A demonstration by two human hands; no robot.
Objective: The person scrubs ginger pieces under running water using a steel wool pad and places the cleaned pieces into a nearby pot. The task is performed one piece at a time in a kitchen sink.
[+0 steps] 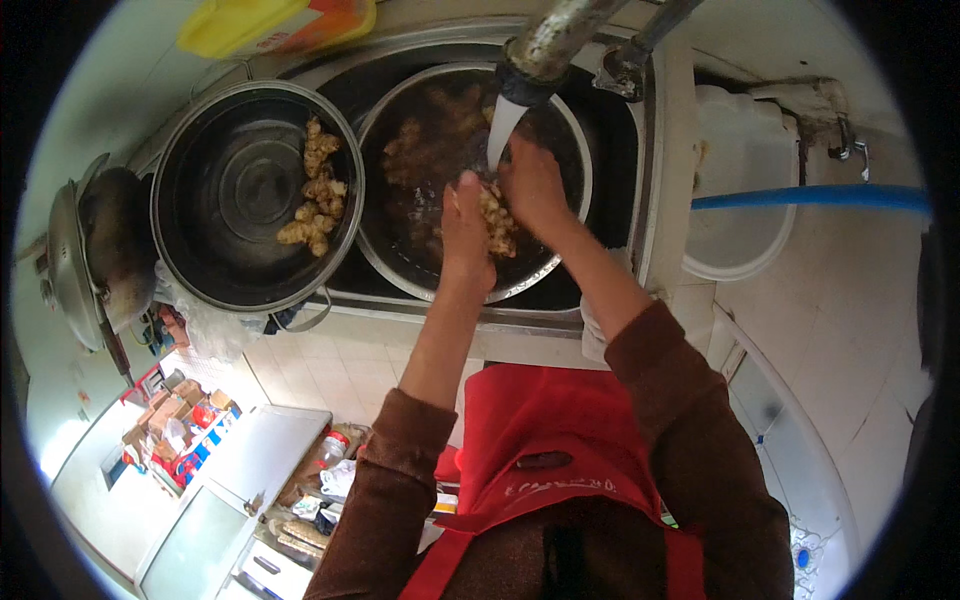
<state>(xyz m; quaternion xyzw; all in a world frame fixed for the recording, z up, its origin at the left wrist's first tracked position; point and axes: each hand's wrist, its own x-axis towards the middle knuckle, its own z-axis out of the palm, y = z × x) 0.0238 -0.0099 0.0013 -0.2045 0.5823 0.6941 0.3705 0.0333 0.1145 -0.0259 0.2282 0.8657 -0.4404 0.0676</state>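
A knobbly ginger root (pixel 499 225) is between my two hands, over a round metal basin (pixel 587 187) of brownish water. My left hand (pixel 466 225) holds the root from its left side, thumb uppermost. On the other side, my right hand (pixel 536 184) curls its fingers against the root's upper part; its fingertips are partly hidden. Running water (pixel 505 133) pours from the faucet (pixel 529 71) just above my fingers. More ginger (pixel 405 150) lies blurred under the water. Several wet ginger pieces (pixel 319 199) rest along the right side of a deep metal pot (pixel 172 247).
The basin stands in a dark sink (pixel 615 150) with a metal rim. A cloth (pixel 596 322) hangs over the front edge at right. A blue hose (pixel 810 196) crosses above a white plastic tub (pixel 750 262). A wok (pixel 120 240) and lid (pixel 67 262) are far left.
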